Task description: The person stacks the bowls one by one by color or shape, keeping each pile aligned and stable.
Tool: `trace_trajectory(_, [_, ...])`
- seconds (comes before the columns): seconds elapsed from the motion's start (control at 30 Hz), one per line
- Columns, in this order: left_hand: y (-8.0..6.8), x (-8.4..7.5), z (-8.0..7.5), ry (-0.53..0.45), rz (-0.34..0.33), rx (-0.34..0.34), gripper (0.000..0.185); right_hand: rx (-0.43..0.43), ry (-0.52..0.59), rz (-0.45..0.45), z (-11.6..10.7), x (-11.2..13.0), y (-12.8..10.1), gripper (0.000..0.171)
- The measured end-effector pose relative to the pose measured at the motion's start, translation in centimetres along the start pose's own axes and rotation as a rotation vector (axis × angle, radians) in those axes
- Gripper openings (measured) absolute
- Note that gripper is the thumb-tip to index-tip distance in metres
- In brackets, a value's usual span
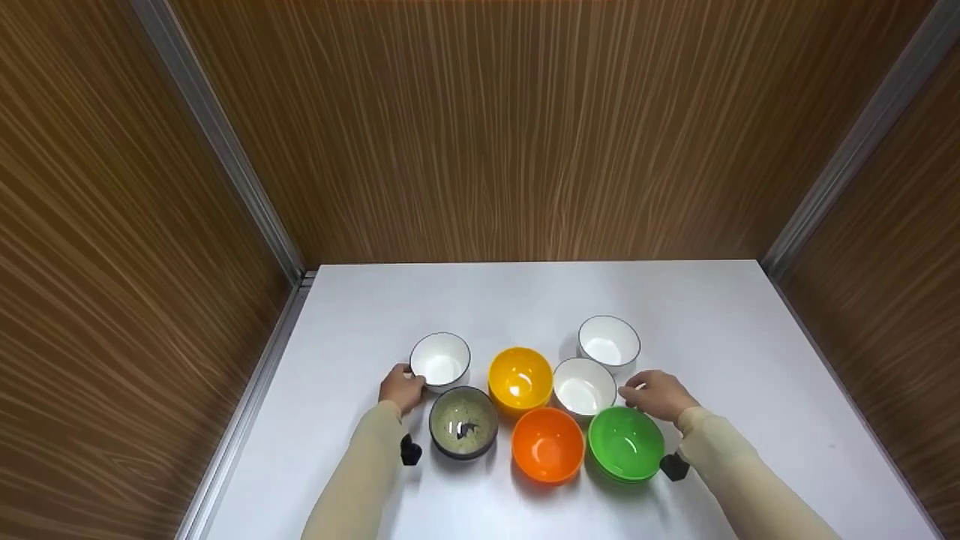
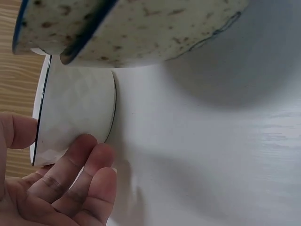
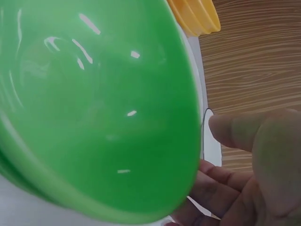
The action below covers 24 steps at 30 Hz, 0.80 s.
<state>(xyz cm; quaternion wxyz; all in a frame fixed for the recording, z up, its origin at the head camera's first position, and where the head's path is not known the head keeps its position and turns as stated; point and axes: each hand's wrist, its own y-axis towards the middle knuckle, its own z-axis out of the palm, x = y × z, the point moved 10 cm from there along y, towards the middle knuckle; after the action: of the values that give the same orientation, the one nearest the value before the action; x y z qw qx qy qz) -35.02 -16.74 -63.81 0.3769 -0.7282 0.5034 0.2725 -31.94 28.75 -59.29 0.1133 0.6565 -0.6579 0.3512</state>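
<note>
My left hand [image 1: 403, 388] holds the white bowl [image 1: 439, 360] at the left by its side. In the left wrist view the thumb is at this bowl's dark rim and the fingers curl against its outer wall [image 2: 77, 103]. My right hand [image 1: 657, 395] is beside the middle white bowl [image 1: 584, 386], fingertips close to its right rim, thumb and fingers apart. Another white bowl [image 1: 608, 342] stands just behind that one. In the right wrist view, green bowls [image 3: 108, 113] partly hide the right fingers.
Between the hands stand a yellow bowl [image 1: 520, 379], an orange bowl [image 1: 548, 445] and stacked green bowls [image 1: 625, 444]. Nearest the left forearm are grey-green bowls [image 1: 463, 422], speckled outside. The white table [image 1: 390, 300] meets wood-grain panels [image 1: 480, 135] behind and at both sides.
</note>
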Motion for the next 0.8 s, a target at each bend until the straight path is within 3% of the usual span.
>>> trace_trajectory(0.47, [-0.7,0.8,0.8,-0.111,0.000,0.024,0.047,0.076,-0.091,-0.060,1.5,1.3,1.5,0.034])
trace_trajectory(0.8, [-0.9,0.6,0.3,-0.070,0.034,0.029,0.050,0.116,-0.156,-0.053,2.3,1.8,2.2,0.030])
